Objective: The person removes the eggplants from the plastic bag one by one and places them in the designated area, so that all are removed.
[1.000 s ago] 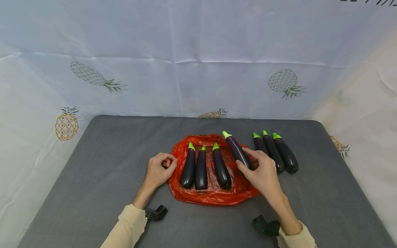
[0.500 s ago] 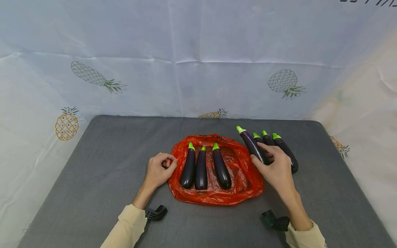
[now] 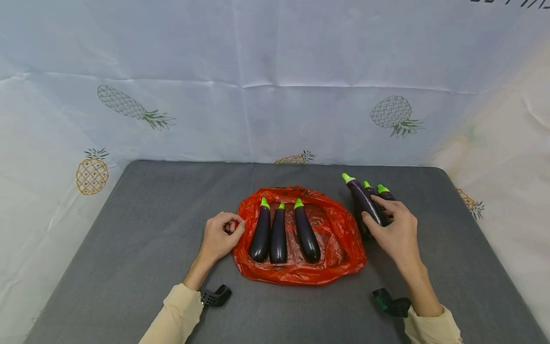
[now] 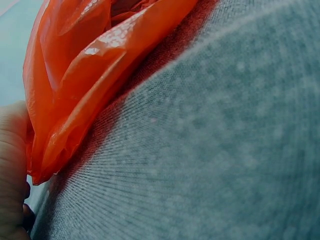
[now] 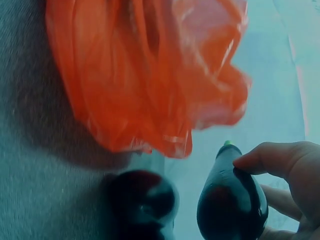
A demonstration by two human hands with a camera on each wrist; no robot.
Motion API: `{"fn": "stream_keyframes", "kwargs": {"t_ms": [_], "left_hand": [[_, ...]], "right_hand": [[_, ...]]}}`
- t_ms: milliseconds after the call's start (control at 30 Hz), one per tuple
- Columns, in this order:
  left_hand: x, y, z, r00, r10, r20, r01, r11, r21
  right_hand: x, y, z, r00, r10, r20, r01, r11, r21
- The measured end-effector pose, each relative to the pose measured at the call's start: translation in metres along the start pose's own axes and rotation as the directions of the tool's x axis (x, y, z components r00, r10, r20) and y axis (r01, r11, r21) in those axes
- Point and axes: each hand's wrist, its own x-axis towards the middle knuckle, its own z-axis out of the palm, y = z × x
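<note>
In the head view my left hand (image 3: 220, 237) pinches the left edge of a red plastic bag (image 3: 301, 277); the left wrist view shows the thumb against the bag's film (image 4: 75, 100). Inside the open bag lie three dark purple eggplants with green tips, such as the right one (image 3: 307, 234). To the bag's right, my right hand (image 3: 397, 231) grips another eggplant (image 3: 361, 196) between thumb and fingers. It is raised over the loose eggplants (image 3: 385, 193) there and partly hides them. In the right wrist view the held eggplant (image 5: 227, 205) is apart from a lower one (image 5: 145, 192).
A grey cloth-covered table (image 3: 150, 229) carries everything. Behind it hangs a pale sheet (image 3: 193, 119) printed with pineapples. Black wrist cameras, such as the left one (image 3: 218, 296), sit at both wrists.
My right hand has carried its eggplant rightward, from above the bag's right side to above the loose eggplants. The left hand stays put.
</note>
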Motion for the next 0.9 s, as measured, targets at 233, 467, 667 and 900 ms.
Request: {"fn": "stream_keyframes", "kwargs": {"t_ms": [233,467,667,900], "left_hand": [[0.0,-0.001,0.0,1.0,-0.006,0.001,0.006,1.0,-0.001],[0.0,-0.001,0.0,1.0,-0.005,0.004,0.005,1.0,0.003],[-0.001,-0.001,0.0,1.0,-0.005,0.004,0.005,1.0,0.002],[-0.001,-0.001,0.0,1.0,-0.009,0.005,0.009,1.0,0.005]], "right_hand": [[0.003,0.008,-0.006,0.999,0.025,-0.024,-0.025,0.999,-0.021],[0.007,0.016,-0.012,0.998,0.023,-0.06,-0.025,0.999,-0.023],[0.011,0.024,-0.018,0.996,0.058,-0.073,-0.062,0.997,-0.042],[0.017,0.038,-0.029,0.99,0.116,-0.08,-0.123,0.989,-0.081]]}}
